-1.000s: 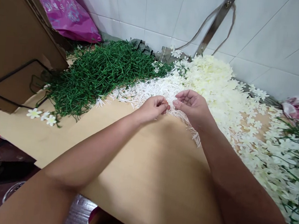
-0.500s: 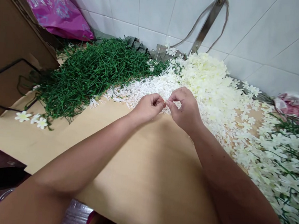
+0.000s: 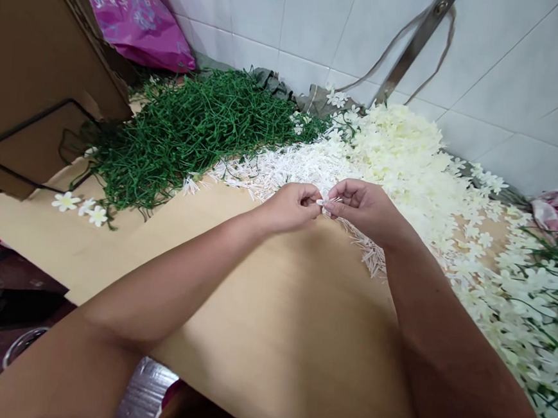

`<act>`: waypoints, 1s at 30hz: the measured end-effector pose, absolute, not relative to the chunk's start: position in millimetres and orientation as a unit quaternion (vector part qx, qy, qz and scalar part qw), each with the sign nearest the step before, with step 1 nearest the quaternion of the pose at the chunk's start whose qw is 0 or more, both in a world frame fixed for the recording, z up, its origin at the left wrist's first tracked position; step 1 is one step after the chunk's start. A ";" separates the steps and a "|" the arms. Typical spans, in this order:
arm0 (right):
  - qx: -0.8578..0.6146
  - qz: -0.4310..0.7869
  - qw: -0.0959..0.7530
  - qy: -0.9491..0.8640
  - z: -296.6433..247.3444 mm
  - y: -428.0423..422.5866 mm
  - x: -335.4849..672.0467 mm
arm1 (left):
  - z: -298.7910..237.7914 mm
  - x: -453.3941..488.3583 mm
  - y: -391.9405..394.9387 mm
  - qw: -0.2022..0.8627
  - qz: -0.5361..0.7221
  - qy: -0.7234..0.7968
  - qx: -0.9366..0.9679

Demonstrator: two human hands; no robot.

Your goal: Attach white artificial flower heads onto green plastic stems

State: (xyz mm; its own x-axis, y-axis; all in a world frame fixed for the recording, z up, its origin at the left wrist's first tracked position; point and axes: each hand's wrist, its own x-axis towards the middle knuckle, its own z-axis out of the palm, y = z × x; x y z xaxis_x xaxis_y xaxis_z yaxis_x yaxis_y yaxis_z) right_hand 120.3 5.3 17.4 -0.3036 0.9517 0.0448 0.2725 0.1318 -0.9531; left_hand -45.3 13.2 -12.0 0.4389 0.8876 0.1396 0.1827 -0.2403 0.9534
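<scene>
My left hand (image 3: 291,207) and my right hand (image 3: 363,206) meet fingertip to fingertip over the near edge of a heap of small white plastic flower centres (image 3: 292,168). Both hands are closed in a pinch on one small white flower piece (image 3: 324,201) held between them. A big pile of cream artificial petals (image 3: 404,154) lies just beyond my right hand. A mound of green plastic stems (image 3: 188,131) lies to the left of my left hand.
Everything rests on a tan cardboard sheet (image 3: 270,324). Finished white flowers on green stems (image 3: 533,300) crowd the right edge; three more (image 3: 81,207) lie at the left. A brown cardboard box (image 3: 34,67), a pink bag (image 3: 130,14) and a white tiled wall (image 3: 512,73) bound the back.
My right hand went from half open to a pinch meeting my left hand's fingertips. A small white flower piece now shows between the two hands.
</scene>
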 end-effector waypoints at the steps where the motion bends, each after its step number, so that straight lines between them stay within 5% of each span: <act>1: -0.472 0.466 0.363 -0.655 17.2 5.1 118.9 | -12.0 -45.5 13.4 0.477 0.361 0.386 0.702; 6: -0.496 0.411 0.359 -0.676 16.4 4.6 115.1 | -3.2 -54.2 17.3 0.416 0.311 0.391 0.760; 11: -0.513 0.353 0.379 -0.685 21.5 5.6 120.8 | 11.6 -99.0 32.8 0.074 0.224 0.559 0.795; 14: -0.507 0.348 0.390 -0.685 23.4 6.6 123.3 | 9.4 -129.6 44.2 -0.014 0.139 0.650 0.747; 20: -0.473 0.383 0.391 -0.691 15.1 9.4 120.7 | -2.0 -147.2 55.6 0.022 0.176 0.671 0.720; 25: -0.458 0.412 0.410 -0.673 9.6 13.5 121.9 | 12.7 -146.9 56.9 0.030 0.377 0.643 0.666; 30: -0.425 0.473 0.430 -0.640 4.4 10.7 115.4 | 30.8 -137.7 57.8 0.175 0.561 0.543 0.600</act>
